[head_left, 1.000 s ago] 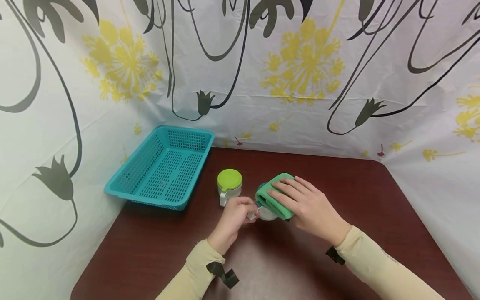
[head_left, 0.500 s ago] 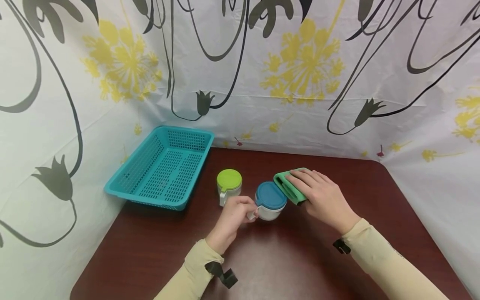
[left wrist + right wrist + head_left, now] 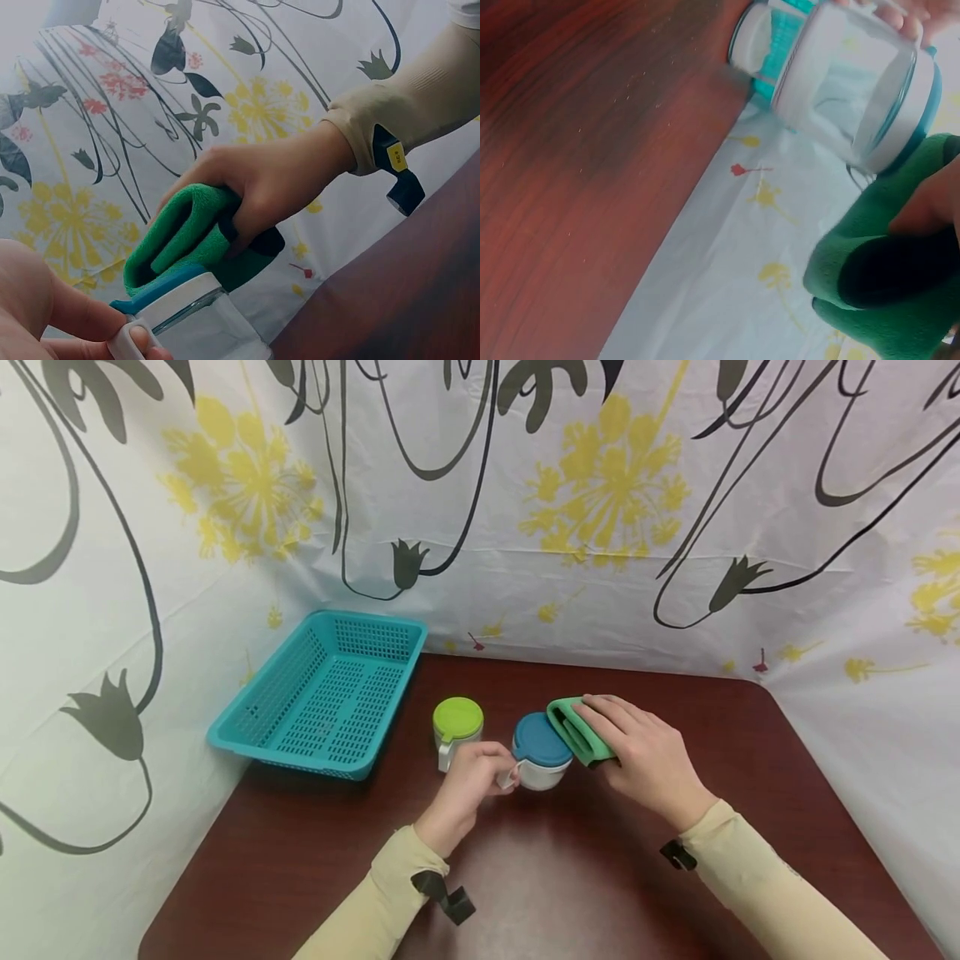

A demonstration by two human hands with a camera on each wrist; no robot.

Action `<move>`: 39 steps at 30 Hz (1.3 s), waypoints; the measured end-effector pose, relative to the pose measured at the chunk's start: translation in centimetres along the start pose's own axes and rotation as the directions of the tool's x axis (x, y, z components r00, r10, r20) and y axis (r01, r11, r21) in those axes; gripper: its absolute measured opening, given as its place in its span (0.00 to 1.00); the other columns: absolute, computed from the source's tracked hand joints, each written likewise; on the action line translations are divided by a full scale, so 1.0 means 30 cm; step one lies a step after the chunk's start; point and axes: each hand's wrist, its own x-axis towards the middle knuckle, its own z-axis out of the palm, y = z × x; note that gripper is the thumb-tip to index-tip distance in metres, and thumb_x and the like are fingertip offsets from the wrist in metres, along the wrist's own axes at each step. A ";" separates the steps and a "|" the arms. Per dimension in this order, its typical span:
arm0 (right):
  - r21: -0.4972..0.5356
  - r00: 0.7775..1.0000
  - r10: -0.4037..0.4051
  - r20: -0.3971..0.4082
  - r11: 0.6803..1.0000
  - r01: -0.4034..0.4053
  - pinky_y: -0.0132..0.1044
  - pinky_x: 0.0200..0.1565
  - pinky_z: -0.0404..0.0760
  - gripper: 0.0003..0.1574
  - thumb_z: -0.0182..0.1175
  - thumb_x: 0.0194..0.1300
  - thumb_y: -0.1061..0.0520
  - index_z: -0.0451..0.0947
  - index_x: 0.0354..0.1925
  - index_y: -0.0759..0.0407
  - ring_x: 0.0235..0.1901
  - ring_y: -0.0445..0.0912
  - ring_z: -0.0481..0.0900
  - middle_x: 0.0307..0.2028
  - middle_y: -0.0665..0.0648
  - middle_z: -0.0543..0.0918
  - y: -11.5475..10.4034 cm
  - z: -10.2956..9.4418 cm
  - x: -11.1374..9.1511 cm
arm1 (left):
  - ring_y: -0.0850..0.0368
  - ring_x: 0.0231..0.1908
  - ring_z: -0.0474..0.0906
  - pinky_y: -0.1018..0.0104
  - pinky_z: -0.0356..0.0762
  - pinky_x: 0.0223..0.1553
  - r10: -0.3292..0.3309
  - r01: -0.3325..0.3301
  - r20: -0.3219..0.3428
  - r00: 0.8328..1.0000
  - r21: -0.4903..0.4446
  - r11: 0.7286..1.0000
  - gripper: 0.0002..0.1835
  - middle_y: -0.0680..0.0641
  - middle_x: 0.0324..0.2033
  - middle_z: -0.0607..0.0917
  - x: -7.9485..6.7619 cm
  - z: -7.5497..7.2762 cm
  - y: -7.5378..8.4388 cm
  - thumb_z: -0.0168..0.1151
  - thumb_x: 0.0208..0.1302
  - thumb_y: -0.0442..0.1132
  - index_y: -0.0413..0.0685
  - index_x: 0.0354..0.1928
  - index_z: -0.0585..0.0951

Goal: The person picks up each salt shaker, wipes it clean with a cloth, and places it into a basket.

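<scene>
Green cloth (image 3: 581, 732) gripped in right hand (image 3: 643, 758) against blue lid (image 3: 540, 740); with left hand (image 3: 468, 783), pinches the jar (image 3: 542, 777)'s handle (image 3: 120, 347).

Before you is a dark red-brown worktop (image 3: 750, 768), wood-grained and slightly glossy, its far right corner rounded, a pale reflection on the side nearest you. A teal rectangular basket (image 3: 322, 710) with slotted, perforated walls sits at its far left corner. Near the basket's right side, a lime-lidded jar (image 3: 458, 718) stands upright, white handle towards you
</scene>
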 end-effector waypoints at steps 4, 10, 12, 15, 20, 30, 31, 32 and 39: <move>0.004 0.994 -0.062 -0.091 0.998 0.062 0.57 0.52 0.79 0.45 0.61 0.45 0.62 0.76 0.66 0.56 0.59 0.58 0.78 0.62 0.58 0.79 -0.036 -0.001 0.013 | 0.44 0.31 0.80 0.51 0.83 0.41 -0.004 0.003 -0.007 1.000 -0.011 1.000 0.08 0.40 0.26 0.81 0.016 0.002 0.008 0.59 0.61 0.29 0.28 0.32 0.82; -0.039 0.933 -0.205 -0.297 0.979 0.203 0.58 0.51 0.79 0.32 0.56 0.54 0.61 0.81 0.58 0.65 0.52 0.61 0.82 0.55 0.63 0.83 -0.105 0.005 0.043 | 0.46 0.31 0.80 0.53 0.83 0.41 -0.005 0.005 -0.014 1.000 -0.021 1.000 0.08 0.40 0.27 0.82 0.034 -0.003 0.032 0.59 0.62 0.30 0.28 0.32 0.82; -0.067 0.906 -0.245 -0.346 0.969 0.237 0.58 0.50 0.80 0.29 0.55 0.56 0.62 0.82 0.56 0.66 0.50 0.61 0.83 0.54 0.64 0.83 -0.125 0.005 0.054 | 0.46 0.32 0.80 0.53 0.83 0.42 -0.001 0.000 -0.019 1.000 -0.015 1.000 0.08 0.40 0.28 0.82 0.038 -0.005 0.045 0.58 0.62 0.30 0.29 0.32 0.82; -0.103 0.877 -0.281 -0.390 0.960 0.262 0.57 0.49 0.80 0.27 0.55 0.56 0.65 0.82 0.54 0.68 0.48 0.61 0.84 0.54 0.65 0.84 -0.144 0.003 0.068 | 0.45 0.33 0.80 0.53 0.83 0.42 0.010 -0.010 -0.030 0.999 -0.015 1.000 0.08 0.40 0.28 0.82 0.046 -0.005 0.062 0.58 0.62 0.31 0.29 0.33 0.82; -0.145 0.859 -0.312 -0.407 0.950 0.277 0.56 0.49 0.80 0.25 0.56 0.57 0.67 0.82 0.54 0.68 0.46 0.60 0.84 0.53 0.65 0.84 -0.156 0.001 0.077 | 0.44 0.34 0.80 0.52 0.83 0.42 0.032 -0.033 -0.041 0.999 -0.017 0.999 0.09 0.41 0.29 0.83 0.055 0.000 0.089 0.60 0.64 0.31 0.29 0.35 0.83; -0.212 0.832 -0.360 -0.423 0.931 0.296 0.54 0.47 0.82 0.18 0.56 0.68 0.69 0.84 0.53 0.66 0.45 0.59 0.85 0.52 0.63 0.85 -0.173 0.013 0.069 | 0.46 0.37 0.81 0.50 0.83 0.45 0.047 -0.047 -0.052 0.998 -0.001 0.999 0.11 0.42 0.31 0.84 0.071 0.000 0.123 0.61 0.66 0.34 0.28 0.40 0.84; -0.217 0.829 -0.364 -0.424 0.930 0.297 0.54 0.46 0.82 0.17 0.56 0.68 0.69 0.84 0.52 0.65 0.44 0.59 0.85 0.52 0.63 0.85 -0.175 0.014 0.068 | 0.46 0.37 0.81 0.50 0.83 0.45 0.048 -0.049 -0.052 0.997 -0.004 0.999 0.11 0.41 0.32 0.84 0.072 -0.001 0.125 0.61 0.66 0.33 0.28 0.39 0.84; -0.220 0.827 -0.367 -0.426 0.929 0.298 0.53 0.46 0.82 0.17 0.56 0.68 0.69 0.85 0.52 0.65 0.44 0.59 0.85 0.52 0.63 0.85 -0.177 0.015 0.067 | 0.45 0.37 0.81 0.51 0.83 0.45 0.048 -0.049 -0.053 0.997 -0.005 0.999 0.11 0.41 0.32 0.84 0.073 -0.002 0.128 0.61 0.66 0.33 0.28 0.40 0.84; -0.243 0.816 -0.391 -0.426 0.918 0.313 0.51 0.42 0.83 0.16 0.57 0.68 0.70 0.85 0.51 0.65 0.42 0.57 0.85 0.51 0.63 0.85 -0.187 0.039 0.053 | 0.43 0.36 0.81 0.51 0.84 0.43 0.076 -0.077 -0.059 0.995 -0.025 0.997 0.10 0.40 0.31 0.84 0.075 -0.006 0.140 0.61 0.66 0.33 0.28 0.38 0.84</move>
